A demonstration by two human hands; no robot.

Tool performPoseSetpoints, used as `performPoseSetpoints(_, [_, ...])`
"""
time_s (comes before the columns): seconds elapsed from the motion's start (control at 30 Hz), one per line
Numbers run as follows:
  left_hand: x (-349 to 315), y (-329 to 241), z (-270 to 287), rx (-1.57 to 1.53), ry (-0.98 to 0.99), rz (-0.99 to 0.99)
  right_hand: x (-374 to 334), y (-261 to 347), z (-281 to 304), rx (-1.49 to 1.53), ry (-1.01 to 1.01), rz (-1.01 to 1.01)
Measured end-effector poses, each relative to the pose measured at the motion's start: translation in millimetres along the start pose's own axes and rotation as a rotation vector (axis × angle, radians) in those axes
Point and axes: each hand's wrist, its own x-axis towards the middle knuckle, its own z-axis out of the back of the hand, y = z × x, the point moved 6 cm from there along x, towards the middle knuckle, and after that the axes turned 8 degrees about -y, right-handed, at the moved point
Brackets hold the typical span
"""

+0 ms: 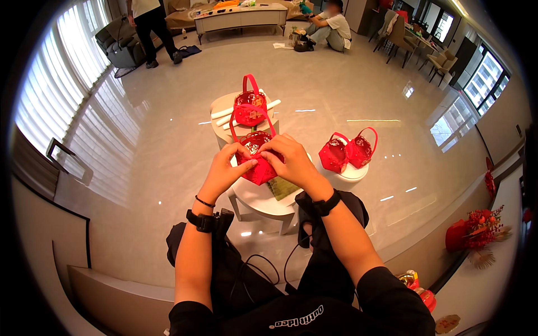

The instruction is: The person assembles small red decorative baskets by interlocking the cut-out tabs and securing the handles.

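Observation:
Both hands meet at the near rim of a red openwork basket [260, 172] with an upright loop handle. My left hand [227, 168] pinches the rim from the left, thumb and fingertips together. From the right, my right hand [288, 159] grips the same rim close beside it. The basket is just above or on a white round stool [262, 201]; which one I cannot tell. A green cloth or mat [282, 189] lies on that stool near my right wrist. Just beyond, another red handled basket [250, 112] stands among white rolled tubes [222, 112].
Two more red baskets [347, 152] stand on a small white stool [346, 178] to the right. Dark cables [263, 259] hang between my legs. A person [330, 28] sits on the floor ahead; another [150, 28] stands far left. Red flowers [476, 229] are at right.

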Motion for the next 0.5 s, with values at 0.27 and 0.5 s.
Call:
performPoseSetpoints(0.27, [-1,7,1,-0.006,-0.015,0.025,0,2,0,0.019,0.005,-0.003])
performPoseSetpoints(0.5, [-2,11,0,-0.061,-0.007,0.093,-1,-2,-3,0.028,0.014,-0.03])
